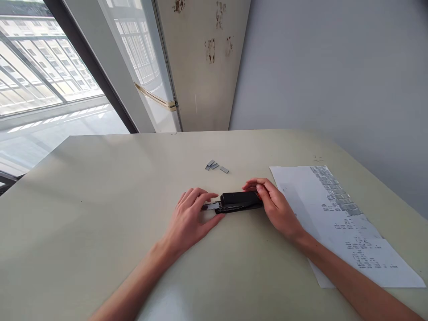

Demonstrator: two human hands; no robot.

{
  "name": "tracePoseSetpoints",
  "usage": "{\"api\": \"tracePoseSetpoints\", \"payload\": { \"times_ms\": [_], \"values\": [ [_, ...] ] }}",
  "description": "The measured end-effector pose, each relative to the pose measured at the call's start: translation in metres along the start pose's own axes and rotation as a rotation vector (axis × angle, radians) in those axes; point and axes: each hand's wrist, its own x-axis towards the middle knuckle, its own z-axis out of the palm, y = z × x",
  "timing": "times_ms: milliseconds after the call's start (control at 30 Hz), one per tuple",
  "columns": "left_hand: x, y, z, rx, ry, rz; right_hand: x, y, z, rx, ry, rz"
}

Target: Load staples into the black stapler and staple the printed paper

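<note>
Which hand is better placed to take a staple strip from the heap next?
Probably the left hand: its fingertips look nearer the heaped staple strips. The right hand is farther off, at the right end of the black stapler.

A glossy black stapler (239, 201) lies crosswise on the pale surface (187, 285), its narrow tray (211, 206) jutting from the left end and showing a silvery strip.

On the white paper sheet (301, 191), at the right side of the worktop (100, 223), there stand dark printed lines (372, 258), but they are too small and blurred; no word or number can be read.
</note>
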Motion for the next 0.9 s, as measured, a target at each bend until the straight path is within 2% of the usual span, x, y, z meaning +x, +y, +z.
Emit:
{"api": "tracePoseSetpoints", "payload": {
  "times_ms": [100, 167, 233, 300, 433, 533, 600, 667, 733, 800, 900],
  "values": [
    [-0.001, -0.002, 0.001, 0.040, 0.015, 0.017, -0.001, -0.001, -0.001, -0.034, -0.014, -0.021],
    [-0.001, -0.004, 0.002, 0.032, 0.021, -0.001, -0.002, -0.001, -0.004, -0.133, -0.089, -0.085],
    [-0.001, -0.006, 0.002, 0.006, 0.019, -0.020, -0.002, -0.001, -0.007, -0.285, -0.198, -0.201],
    [0.000, -0.007, 0.001, -0.028, 0.015, -0.036, -0.001, 0.001, -0.010, -0.418, -0.252, -0.334],
    [0.002, 0.000, -0.003, -0.180, 0.037, -0.138, 0.000, 0.003, -0.014, -0.471, -0.173, -0.627],
    [0.003, 0.011, -0.007, -0.489, 0.161, -0.310, -0.003, 0.003, -0.014, -0.482, -0.066, -0.819],
    [0.003, 0.018, -0.008, -0.831, 0.267, -0.478, -0.007, 0.000, -0.012, -0.516, 0.036, -0.899],
    [0.004, 0.024, -0.009, -1.243, 0.318, -0.686, -0.012, -0.004, -0.009, -0.554, 0.108, -0.960],
    [0.004, 0.027, -0.009, -1.607, 0.291, -0.893, -0.018, -0.009, -0.005, -0.592, 0.127, -1.004],
    [0.004, 0.028, -0.007, -1.835, 0.216, -1.035, -0.024, -0.013, -0.001, -0.622, 0.115, -1.055],
    [0.004, 0.026, -0.004, -1.977, 0.163, -1.056, -0.030, -0.021, 0.005, -0.649, 0.086, -1.132]
  ]
}}
